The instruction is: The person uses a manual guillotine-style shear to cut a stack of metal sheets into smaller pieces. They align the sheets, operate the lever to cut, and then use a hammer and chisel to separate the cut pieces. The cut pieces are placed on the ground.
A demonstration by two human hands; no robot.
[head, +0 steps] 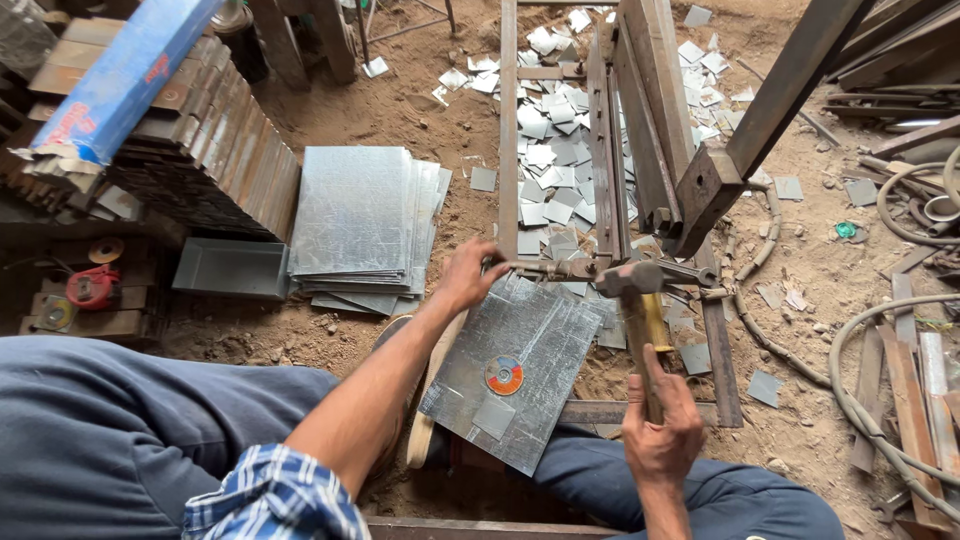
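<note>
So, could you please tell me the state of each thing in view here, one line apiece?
Left hand: pressed on the far edge of the metal sheet.
Right hand: gripped around the hammer handle.
Hammer: head raised over the sheet's far edge.
Metal sheet: lying flat, tilted, across the person's lap.
Grinding disc: resting flat on the sheet.
Stack of sheets: piled flat on the ground.
Offcuts: scattered on the dirt.

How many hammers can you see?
1. The hammer is in the right hand, its head over the top edge of the metal sheet that the left hand steadies. Others may be hidden among the scrap.
</note>
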